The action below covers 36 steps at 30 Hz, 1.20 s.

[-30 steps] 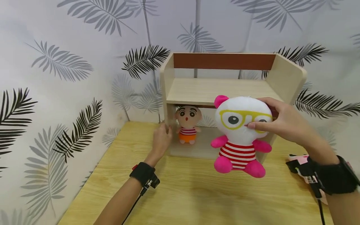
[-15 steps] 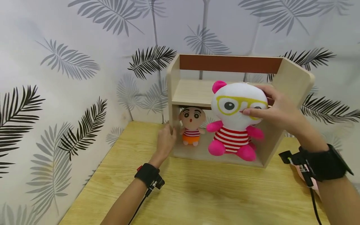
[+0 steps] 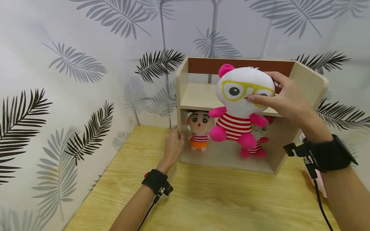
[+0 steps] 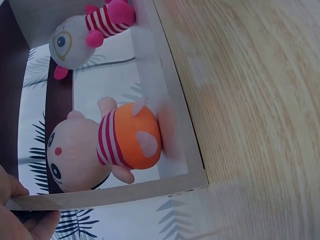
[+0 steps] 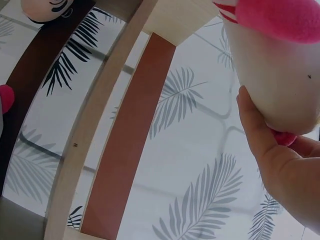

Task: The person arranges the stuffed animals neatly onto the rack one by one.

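Note:
A white panda plush (image 3: 235, 107) with yellow glasses, pink limbs and a red-striped body hangs upright in front of the shelf's upper board. My right hand (image 3: 289, 96) grips its head from the side, thumb across the face. At the small wooden shelf (image 3: 225, 162), my left hand (image 3: 174, 142) holds the edge of the left side panel, thumb and fingers on either side of it. Inside the lower compartment sit a boy doll (image 3: 199, 131) in orange shorts, at the left, and a smaller panda plush (image 3: 254, 144), at the right, partly hidden by the held one.
The shelf stands on a wood-grain table (image 3: 208, 199) near a leaf-patterned wall (image 3: 86, 41). A pink plush thing (image 3: 319, 183) lies at the right, mostly behind my right forearm. Cables run from both wrist straps.
My right hand has raised the panda plush and moved it slightly left, from before the lower compartment to the upper board. The smaller panda behind has come into sight. My left hand keeps its hold.

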{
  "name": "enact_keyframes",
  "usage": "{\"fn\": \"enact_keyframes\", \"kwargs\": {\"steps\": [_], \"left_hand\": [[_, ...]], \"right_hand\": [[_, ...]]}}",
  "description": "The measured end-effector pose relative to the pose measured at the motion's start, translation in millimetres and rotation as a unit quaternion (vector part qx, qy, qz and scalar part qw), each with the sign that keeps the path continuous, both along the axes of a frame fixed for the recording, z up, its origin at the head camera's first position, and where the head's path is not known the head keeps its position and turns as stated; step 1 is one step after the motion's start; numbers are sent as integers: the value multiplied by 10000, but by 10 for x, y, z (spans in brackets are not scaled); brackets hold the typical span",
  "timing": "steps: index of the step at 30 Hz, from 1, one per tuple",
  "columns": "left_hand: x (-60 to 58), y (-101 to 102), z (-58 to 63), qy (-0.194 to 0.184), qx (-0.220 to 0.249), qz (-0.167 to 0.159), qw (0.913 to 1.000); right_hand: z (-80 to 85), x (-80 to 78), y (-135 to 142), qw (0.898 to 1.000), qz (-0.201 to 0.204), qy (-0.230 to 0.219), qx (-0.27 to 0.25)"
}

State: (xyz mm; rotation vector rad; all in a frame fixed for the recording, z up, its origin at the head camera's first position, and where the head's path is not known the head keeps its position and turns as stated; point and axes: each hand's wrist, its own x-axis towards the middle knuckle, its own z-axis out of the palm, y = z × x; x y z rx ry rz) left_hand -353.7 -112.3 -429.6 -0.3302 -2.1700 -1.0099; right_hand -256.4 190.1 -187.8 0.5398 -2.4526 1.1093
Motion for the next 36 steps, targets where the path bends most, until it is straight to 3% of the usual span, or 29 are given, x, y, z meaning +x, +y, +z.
{"fn": "enact_keyframes", "kwargs": {"steps": [7,14,20,36], "left_hand": [[29,-13,-45,-232,148,-68,9996],[62,-51,-36,-43,161,2,9999],[11,-58,-27,-31,84,20,10000],[18,-53,-9,-46,-15,-183,9998]], "right_hand": [[53,-79,-109,9996,112,200,-147],[169,-207,-240,9982,311,432,-276],[264,-352,-313,9978,272,433,-418],[395,-761,-509,9989,20,455,70]]}}
